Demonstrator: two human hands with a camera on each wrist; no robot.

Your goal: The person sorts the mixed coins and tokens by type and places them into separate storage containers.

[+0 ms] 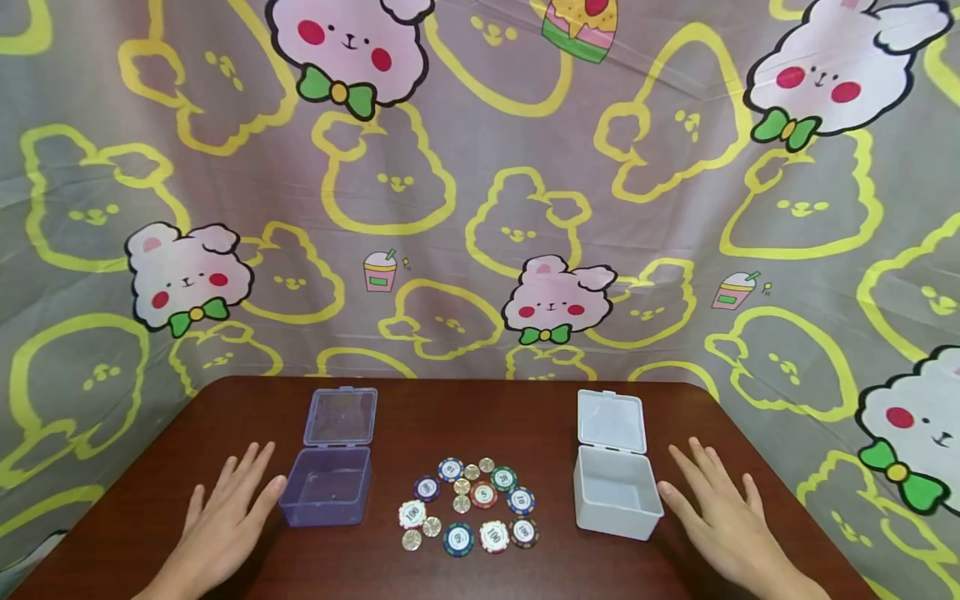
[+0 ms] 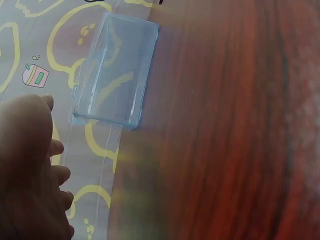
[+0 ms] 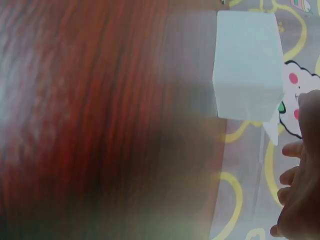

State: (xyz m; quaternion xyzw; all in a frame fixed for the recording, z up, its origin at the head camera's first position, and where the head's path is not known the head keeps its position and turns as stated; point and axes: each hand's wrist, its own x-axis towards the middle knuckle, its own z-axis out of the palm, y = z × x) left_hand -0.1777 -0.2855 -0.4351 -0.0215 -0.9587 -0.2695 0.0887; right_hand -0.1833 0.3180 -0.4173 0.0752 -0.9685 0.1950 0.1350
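Left hand (image 1: pixel 225 521) and right hand (image 1: pixel 723 521) are holding nothing, fingers spread, near-straight. Chips (image 1: pixel 483 495) and coins (image 1: pixel 461 503) are lying flat between purple box (image 1: pixel 328 513) and white box (image 1: pixel 618 522); pinching edges singly probably suits.

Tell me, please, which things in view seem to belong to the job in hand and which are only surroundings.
Likely part of the job:
purple box, lid open, beside the left hand
white box, lid open, beside the right hand
poker chips, between the boxes
gold-coloured coins, among the chips

Likely just surroundings:
table, beneath the boxes
patterned cloth, behind the table
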